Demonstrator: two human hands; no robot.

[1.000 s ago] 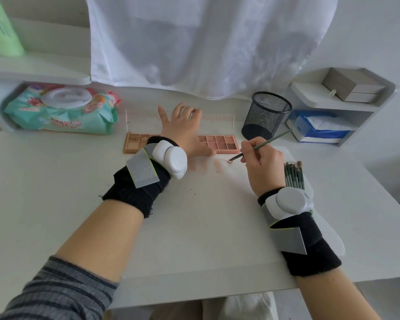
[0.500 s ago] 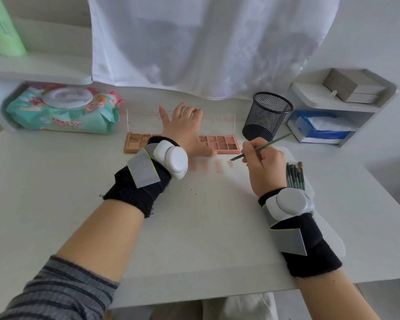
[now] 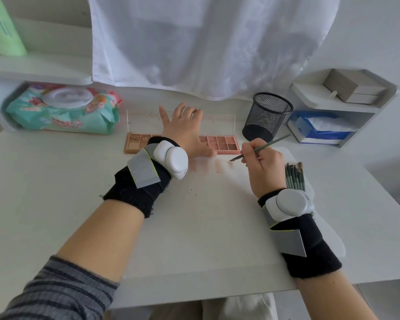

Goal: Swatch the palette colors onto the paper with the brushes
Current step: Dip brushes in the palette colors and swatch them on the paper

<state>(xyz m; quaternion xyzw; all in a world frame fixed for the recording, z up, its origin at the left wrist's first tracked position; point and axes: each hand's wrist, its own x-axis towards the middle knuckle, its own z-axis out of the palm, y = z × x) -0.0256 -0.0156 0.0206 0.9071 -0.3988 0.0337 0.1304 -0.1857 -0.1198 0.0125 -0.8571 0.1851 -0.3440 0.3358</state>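
The right hand (image 3: 262,168) pinches a thin green brush (image 3: 263,146) like a pencil, handle slanting up and away past the knuckles, tip (image 3: 231,160) down at the white paper (image 3: 206,215) just left of the fingers. That low, angled hold seems meant to drag pigment sideways. The tip sits at the newest of a short row of faint pink swatches (image 3: 218,166), which runs leftward from it toward the other hand.

Just beyond the brush tip lies the open palette (image 3: 219,144), near enough for reloading with a short reach. The left hand (image 3: 183,130) lies flat across its middle, fingers spread and straight, gripping nothing; probably it pins the palette so it cannot slide. The clear lid (image 3: 217,117) stands up behind those fingers.

Right beside the right wrist, a bundle of spare green brushes (image 3: 295,176) rests on the paper's edge, ready for a swap. Farther out past the brush handle stands a black mesh cup (image 3: 267,116), then a blue tissue box (image 3: 319,128) on a shelf. Far to the left, beyond the palette, sits a wet-wipes pack (image 3: 62,109).

Only a few swatches show, so I judge the task early.
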